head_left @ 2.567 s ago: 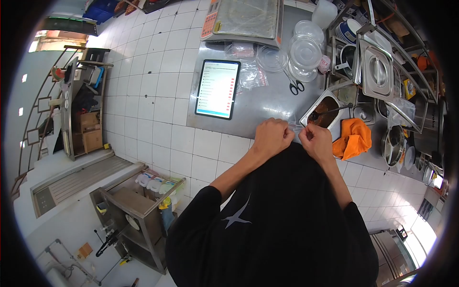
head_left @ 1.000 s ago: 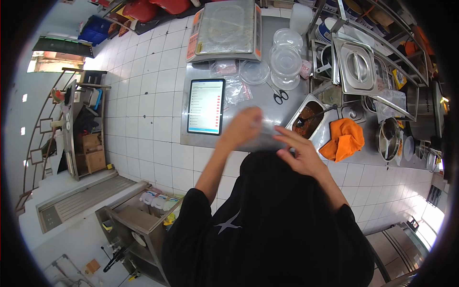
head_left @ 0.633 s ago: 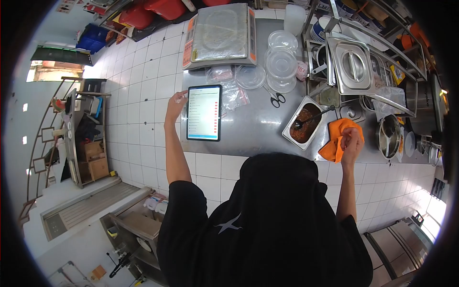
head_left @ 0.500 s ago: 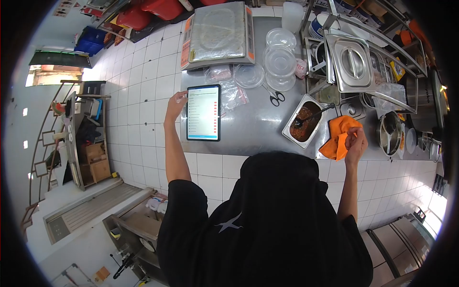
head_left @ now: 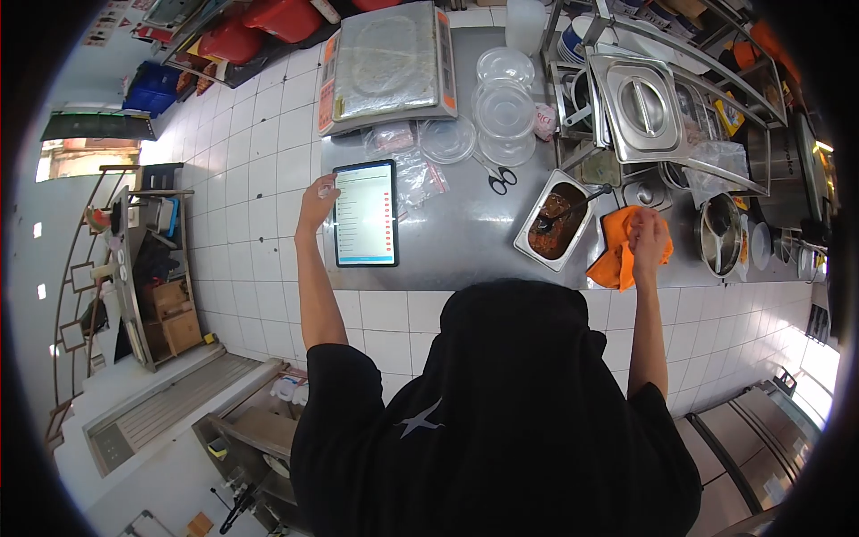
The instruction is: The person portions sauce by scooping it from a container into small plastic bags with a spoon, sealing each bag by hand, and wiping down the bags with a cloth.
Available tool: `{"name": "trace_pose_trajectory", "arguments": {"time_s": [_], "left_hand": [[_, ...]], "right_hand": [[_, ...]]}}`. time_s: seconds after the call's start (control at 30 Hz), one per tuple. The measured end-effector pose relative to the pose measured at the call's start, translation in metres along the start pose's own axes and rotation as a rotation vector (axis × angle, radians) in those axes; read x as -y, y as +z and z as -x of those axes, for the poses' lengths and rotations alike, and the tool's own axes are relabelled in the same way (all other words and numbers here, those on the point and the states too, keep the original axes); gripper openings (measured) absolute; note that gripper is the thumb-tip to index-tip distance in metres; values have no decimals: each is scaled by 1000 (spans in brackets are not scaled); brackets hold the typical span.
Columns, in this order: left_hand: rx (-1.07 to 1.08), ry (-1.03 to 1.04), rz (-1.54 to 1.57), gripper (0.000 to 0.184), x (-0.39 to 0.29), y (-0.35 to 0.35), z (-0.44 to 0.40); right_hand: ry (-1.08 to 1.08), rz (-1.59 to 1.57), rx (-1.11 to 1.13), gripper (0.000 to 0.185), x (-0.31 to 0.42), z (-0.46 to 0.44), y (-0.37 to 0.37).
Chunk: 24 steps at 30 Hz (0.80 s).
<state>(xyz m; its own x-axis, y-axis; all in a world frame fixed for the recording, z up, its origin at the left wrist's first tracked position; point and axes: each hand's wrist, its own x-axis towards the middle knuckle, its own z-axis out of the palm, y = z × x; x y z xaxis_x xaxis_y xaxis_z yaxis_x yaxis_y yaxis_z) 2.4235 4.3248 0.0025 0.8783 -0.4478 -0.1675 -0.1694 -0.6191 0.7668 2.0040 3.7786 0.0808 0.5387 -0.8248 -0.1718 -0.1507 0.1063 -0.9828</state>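
Observation:
My left hand (head_left: 318,204) is at the left edge of a tablet (head_left: 365,219), its curled fingers closed on the frame. The screen shows a list with a column of red marks. My right hand (head_left: 648,242) is on an orange cloth (head_left: 616,255), fingers bunched into the fabric. The cloth lies crumpled near the table's front edge. Left of it stands a metal food pan (head_left: 522,240) of reddish-brown sauce (head_left: 564,240), with a black-handled ladle (head_left: 586,199) resting in it. The fingertips of my right hand are partly hidden in the cloth.
A weighing scale (head_left: 389,63) stands at the back of the steel table (head_left: 465,242). Round clear lids (head_left: 504,109), scissors (head_left: 499,177) and plastic bags (head_left: 416,179) lie nearby. A lidded steel pan (head_left: 640,107) sits on the rack. A metal pot (head_left: 720,234) is at right.
The whole view has shifted slightly to the left. My right hand has moved a little farther onto the orange cloth. My left hand stays by the tablet's edge.

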Motion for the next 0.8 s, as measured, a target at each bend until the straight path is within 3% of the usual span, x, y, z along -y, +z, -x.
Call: {"name": "trace_pose_trajectory", "arguments": {"time_s": [0.07, 0.37, 0.47, 0.6, 0.7, 0.8], "left_hand": [[-29, 28, -76, 45, -1, 7, -1], [-140, -15, 4, 48, -7, 14, 8], [-116, 31, -64, 49, 5, 16, 5], [-97, 48, -68, 50, 5, 14, 6], [-139, -40, -59, 41, -10, 13, 11], [-142, -40, -60, 49, -19, 12, 14]], "right_hand": [[120, 86, 47, 24, -4, -10, 8], [118, 311, 153, 29, 5, -39, 33], [215, 296, 182, 28, 6, -46, 38], [140, 300, 176, 28, 0, -51, 43], [129, 288, 191, 27, -2, -56, 43], [136, 316, 224, 25, 4, -48, 43]]}}
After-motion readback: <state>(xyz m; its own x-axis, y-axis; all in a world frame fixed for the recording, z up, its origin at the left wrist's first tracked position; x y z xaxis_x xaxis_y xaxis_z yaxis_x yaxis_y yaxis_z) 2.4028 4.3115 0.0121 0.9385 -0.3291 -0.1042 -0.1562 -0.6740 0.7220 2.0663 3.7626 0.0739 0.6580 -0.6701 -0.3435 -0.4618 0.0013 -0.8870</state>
